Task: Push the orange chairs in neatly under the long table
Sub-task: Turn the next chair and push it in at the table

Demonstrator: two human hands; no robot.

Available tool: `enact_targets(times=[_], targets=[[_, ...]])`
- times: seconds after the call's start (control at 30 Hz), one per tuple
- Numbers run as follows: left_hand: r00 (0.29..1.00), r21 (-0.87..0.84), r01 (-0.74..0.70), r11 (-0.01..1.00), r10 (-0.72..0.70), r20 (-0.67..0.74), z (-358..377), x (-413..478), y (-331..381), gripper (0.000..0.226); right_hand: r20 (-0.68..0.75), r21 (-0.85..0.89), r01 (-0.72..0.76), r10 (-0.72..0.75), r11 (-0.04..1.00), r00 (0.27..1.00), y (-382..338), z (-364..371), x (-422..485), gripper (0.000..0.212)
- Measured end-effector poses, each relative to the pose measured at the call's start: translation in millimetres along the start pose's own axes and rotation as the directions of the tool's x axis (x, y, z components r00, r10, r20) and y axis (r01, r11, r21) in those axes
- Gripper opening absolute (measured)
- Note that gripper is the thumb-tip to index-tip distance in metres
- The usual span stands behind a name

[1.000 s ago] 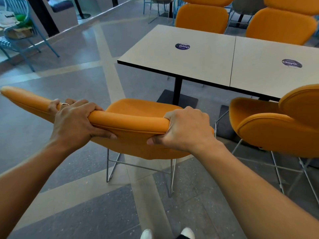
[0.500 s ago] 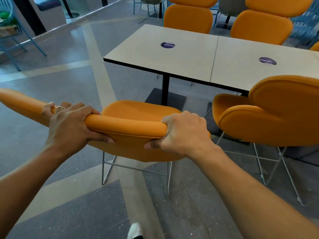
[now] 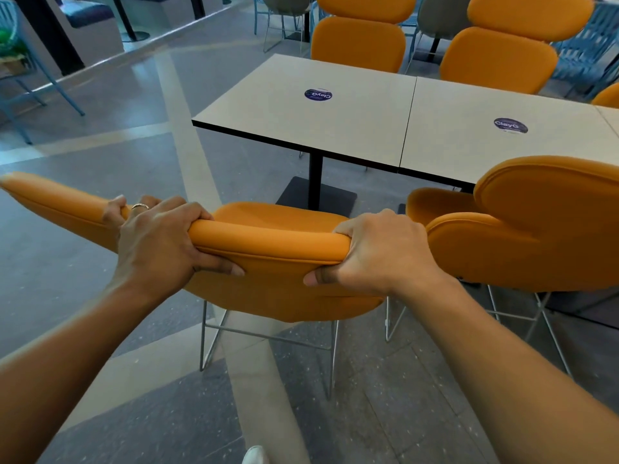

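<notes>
An orange padded chair on thin metal legs stands in front of me, its seat facing the long pale table. My left hand and my right hand both grip the top edge of its backrest. The seat's front lies short of the table's near edge, close to the black pedestal base. A second orange chair stands to the right with its seat partly under the table. Two more orange chairs, one on the left and one on the right, sit along the far side.
Round purple stickers mark the tabletop. Blue wire chairs and grey chairs stand behind the table. A blue metal frame is at the far left. Grey floor with pale stripes spreads to the left. My white shoe shows at the bottom.
The chair and I have shifted right along the table; the neighbouring orange chair is now closer to the right of the one I hold. Both hands keep the same grip.
</notes>
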State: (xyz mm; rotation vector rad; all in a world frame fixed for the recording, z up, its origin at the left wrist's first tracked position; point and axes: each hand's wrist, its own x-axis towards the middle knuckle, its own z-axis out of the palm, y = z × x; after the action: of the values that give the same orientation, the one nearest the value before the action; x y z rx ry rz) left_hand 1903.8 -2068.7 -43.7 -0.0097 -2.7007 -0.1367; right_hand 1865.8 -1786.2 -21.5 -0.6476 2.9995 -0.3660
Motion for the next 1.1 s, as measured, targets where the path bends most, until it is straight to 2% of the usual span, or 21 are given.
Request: enact_targets(times=[0.17, 0.3, 0.43, 0.67, 0.8, 0.9, 1.0, 1.1], targets=[[1.000, 0.005, 0.005, 1.000, -0.005, 0.007, 12, 28, -1, 0.083, 0.006, 0.003, -0.022, 0.022, 1.000, 1.000, 11, -4, 25, 0.077], [1.000, -0.023, 0.006, 1.000, -0.006, 0.028, 28, 41, 1, 0.082, 0.015, -0.012, -0.041, 0.041, 0.999, 0.999, 21, 0, 36, 0.070], [0.999, -0.015, 0.002, 1.000, -0.002, 0.032, 38, 62, 2, 0.081, -0.006, -0.022, -0.071, 0.071, 0.997, 0.997, 30, -2, 51, 0.063], [0.998, -0.010, -0.002, 1.000, 0.003, 0.058, 55, 104, -8, 0.085, -0.074, -0.038, -0.072, 0.069, 0.997, 0.995, 33, 1, 83, 0.068], [0.997, -0.020, -0.021, 1.000, 0.023, 0.068, 68, 136, -21, 0.086, -0.050, -0.065, -0.145, 0.142, 0.987, 0.989, 19, 2, 113, 0.061], [0.995, -0.046, -0.038, 0.998, 0.042, 0.085, 77, 159, -29, 0.086, -0.123, -0.142, -0.185, 0.168, 0.973, 0.978, -6, 13, 143, 0.062], [0.996, -0.074, -0.043, 0.996, 0.049, 0.076, 84, 178, -23, 0.085, -0.124, -0.201, -0.317, 0.297, 0.927, 0.947, -13, 9, 169, 0.065], [0.994, -0.055, -0.047, 0.997, 0.052, 0.093, 88, 186, 4, 0.086, -0.074, -0.199, -0.384, 0.377, 0.902, 0.923, 9, -8, 175, 0.061]])
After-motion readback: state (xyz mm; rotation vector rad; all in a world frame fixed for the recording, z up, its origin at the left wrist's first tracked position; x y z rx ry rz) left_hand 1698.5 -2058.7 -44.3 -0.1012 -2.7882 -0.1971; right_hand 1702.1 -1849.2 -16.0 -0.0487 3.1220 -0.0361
